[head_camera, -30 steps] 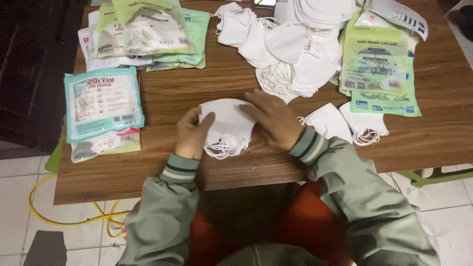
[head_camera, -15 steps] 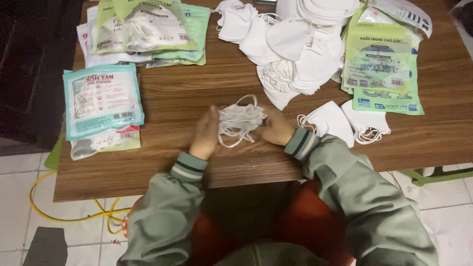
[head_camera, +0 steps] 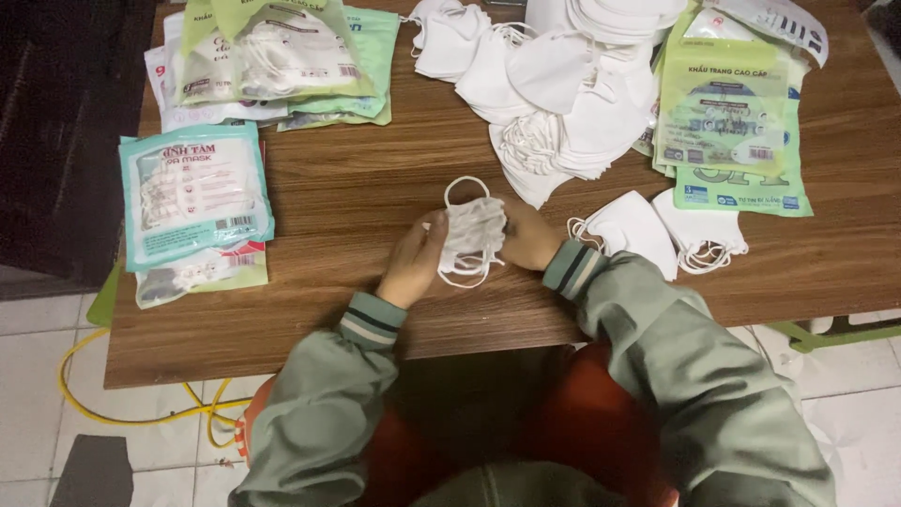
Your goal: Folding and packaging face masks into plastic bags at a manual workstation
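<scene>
Centrally, in the head view, a folded white mask [head_camera: 472,238] is being held just above the wooden tabletop [head_camera: 375,188], near its front edge. It is being pinched from both sides: the left hand [head_camera: 413,265] is closing its grip on the left edge, and the right hand [head_camera: 530,235] is pressing its grip on the right edge. One ear loop is standing up above the mask; others are hanging below it. Just beside the right sleeve, two loose white masks [head_camera: 657,230] are lying flat. A heap of white masks [head_camera: 554,84] is being seen farther back, with green printed packets [head_camera: 727,122] to its right. On the left, a teal mask packet [head_camera: 194,192] is resting on another packet, and more packets [head_camera: 282,56] are piled behind. A yellow cable [head_camera: 141,413] is lying on the tiled floor.
</scene>
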